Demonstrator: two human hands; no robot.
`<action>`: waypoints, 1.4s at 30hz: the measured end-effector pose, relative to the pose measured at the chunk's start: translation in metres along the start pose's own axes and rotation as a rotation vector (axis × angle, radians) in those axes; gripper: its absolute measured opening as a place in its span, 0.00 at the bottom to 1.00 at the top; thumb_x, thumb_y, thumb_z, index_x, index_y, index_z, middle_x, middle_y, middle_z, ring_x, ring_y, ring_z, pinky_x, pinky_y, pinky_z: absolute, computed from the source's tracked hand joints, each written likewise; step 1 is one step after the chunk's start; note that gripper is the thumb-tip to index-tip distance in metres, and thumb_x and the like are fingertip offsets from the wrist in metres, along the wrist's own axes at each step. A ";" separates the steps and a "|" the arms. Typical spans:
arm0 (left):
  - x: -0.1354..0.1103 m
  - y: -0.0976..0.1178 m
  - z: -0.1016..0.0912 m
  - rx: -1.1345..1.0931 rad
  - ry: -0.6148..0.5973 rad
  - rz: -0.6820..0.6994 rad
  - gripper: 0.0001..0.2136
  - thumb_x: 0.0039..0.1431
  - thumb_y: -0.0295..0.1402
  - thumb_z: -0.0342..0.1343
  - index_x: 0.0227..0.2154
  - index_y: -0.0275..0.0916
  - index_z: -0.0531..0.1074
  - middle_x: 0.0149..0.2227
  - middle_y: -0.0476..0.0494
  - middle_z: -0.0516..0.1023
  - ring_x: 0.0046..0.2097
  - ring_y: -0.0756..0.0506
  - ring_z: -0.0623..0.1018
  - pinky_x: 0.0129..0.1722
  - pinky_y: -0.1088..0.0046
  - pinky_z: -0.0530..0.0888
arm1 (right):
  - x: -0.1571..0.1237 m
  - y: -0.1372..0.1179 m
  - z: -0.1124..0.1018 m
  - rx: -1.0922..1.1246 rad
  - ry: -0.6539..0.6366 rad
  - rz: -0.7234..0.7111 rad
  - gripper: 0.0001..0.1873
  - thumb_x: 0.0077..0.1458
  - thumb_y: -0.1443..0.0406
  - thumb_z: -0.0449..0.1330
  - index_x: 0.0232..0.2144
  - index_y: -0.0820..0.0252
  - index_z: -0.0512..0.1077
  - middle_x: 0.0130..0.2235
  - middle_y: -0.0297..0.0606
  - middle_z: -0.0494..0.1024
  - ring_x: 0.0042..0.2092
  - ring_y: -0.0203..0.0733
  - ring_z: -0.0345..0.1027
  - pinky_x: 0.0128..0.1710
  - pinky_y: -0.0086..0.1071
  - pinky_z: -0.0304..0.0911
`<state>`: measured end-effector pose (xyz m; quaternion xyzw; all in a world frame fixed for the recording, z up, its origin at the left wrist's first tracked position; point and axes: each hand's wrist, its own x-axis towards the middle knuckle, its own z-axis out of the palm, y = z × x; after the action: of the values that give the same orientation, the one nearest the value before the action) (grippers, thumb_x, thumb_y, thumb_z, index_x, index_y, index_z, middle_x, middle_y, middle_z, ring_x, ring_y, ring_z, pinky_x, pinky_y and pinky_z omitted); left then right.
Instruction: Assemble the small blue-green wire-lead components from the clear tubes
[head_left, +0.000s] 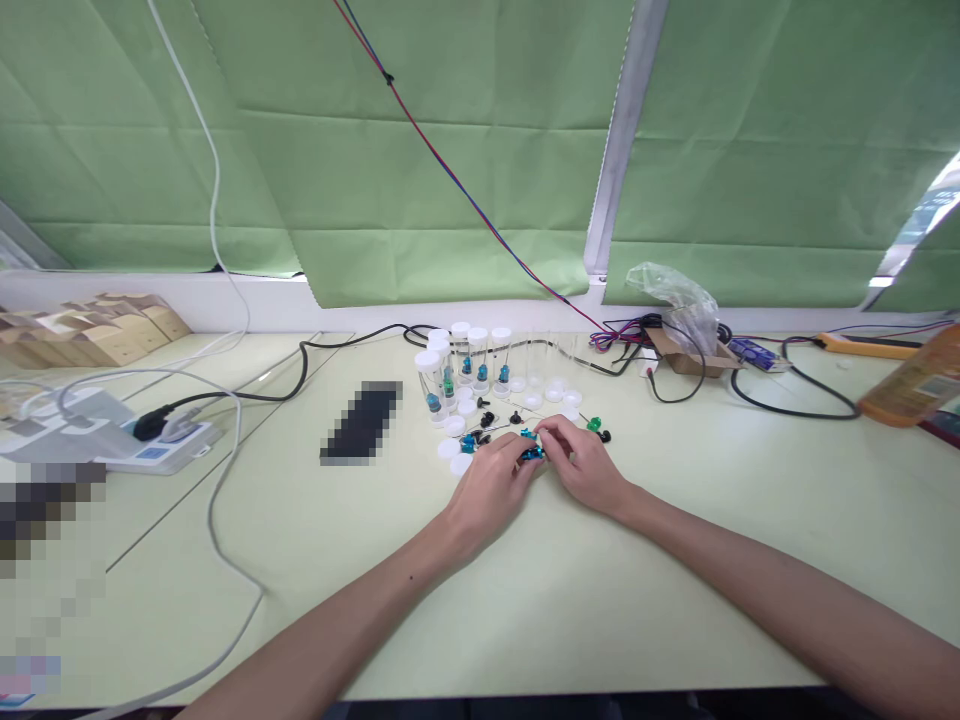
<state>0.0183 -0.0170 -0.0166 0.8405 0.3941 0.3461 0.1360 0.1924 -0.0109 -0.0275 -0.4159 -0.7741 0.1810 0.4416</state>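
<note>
My left hand (491, 482) and my right hand (581, 462) meet at the middle of the pale green table (570, 590), fingers curled together round a small shiny blue part (532, 452). Just behind them lie more small blue, green and black parts (598, 426) and several loose white caps (453, 425). Further back stand several clear vials with white caps (465, 362); some hold blue or green pieces. Which hand carries the blue part's weight is unclear.
A white power strip (161, 447) with a black plug sits at the left, with white and black cables trailing across the table. A dark flat object (361, 422) lies left of the vials. A cardboard box with a plastic bag (686, 345), tangled wires and a yellow meter (919, 378) are at the back right.
</note>
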 end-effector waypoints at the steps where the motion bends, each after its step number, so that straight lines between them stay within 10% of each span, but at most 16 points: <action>1: 0.000 0.000 0.000 0.002 -0.004 -0.002 0.10 0.64 0.31 0.50 0.43 0.40 0.74 0.38 0.42 0.78 0.39 0.43 0.77 0.38 0.66 0.73 | 0.000 0.000 0.000 0.000 0.001 0.000 0.11 0.67 0.60 0.46 0.40 0.56 0.67 0.31 0.35 0.73 0.27 0.37 0.63 0.30 0.31 0.59; 42: 0.001 0.000 -0.001 0.020 -0.037 -0.041 0.09 0.64 0.31 0.49 0.41 0.40 0.74 0.38 0.44 0.77 0.38 0.44 0.75 0.37 0.68 0.70 | 0.001 0.001 0.000 0.016 -0.022 0.052 0.11 0.67 0.60 0.46 0.40 0.57 0.67 0.28 0.32 0.71 0.28 0.37 0.63 0.31 0.30 0.58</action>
<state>0.0184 -0.0169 -0.0157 0.8397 0.4123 0.3238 0.1418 0.1930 -0.0095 -0.0280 -0.4304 -0.7666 0.2030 0.4312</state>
